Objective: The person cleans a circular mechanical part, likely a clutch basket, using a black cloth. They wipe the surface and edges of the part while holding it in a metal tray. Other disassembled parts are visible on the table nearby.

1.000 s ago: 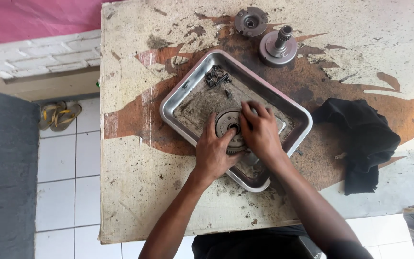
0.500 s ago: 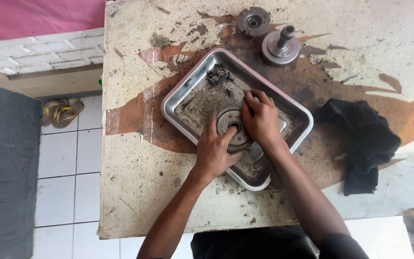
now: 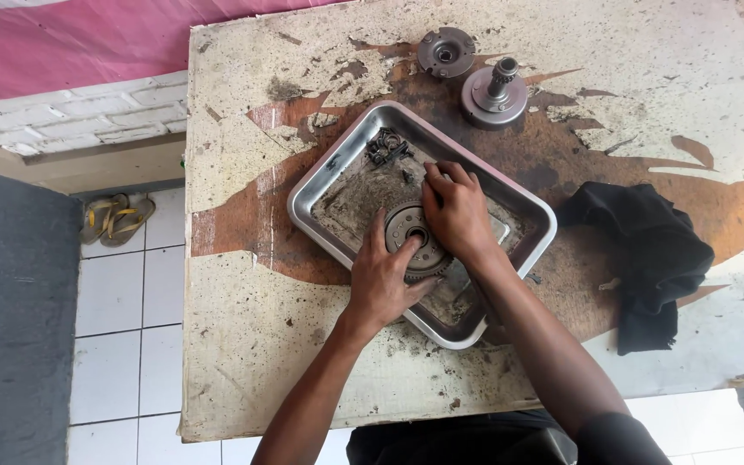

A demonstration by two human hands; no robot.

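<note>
Left hand (image 3: 383,277) and right hand (image 3: 455,213) close together, both pressed on a round toothed gear assembly (image 3: 415,244) lying in a grimy steel tray (image 3: 320,176). Left thumb and fingers spread over the near edge of the gear assembly, one fingertip by its centre hole; right hand laid across its far side, fingers curled toward the tray's upper corner. Whether either hand actually grips it, impossible to tell. Small dark cluster of springs and clips (image 3: 387,145) in the tray's far corner. Beyond the tray, on the worn, peeling table (image 3: 260,344): a flat round metal part (image 3: 445,52) and, just beside it, a drum with a splined shaft (image 3: 496,92). Right of the tray, a crumpled black rag (image 3: 647,250).
</note>
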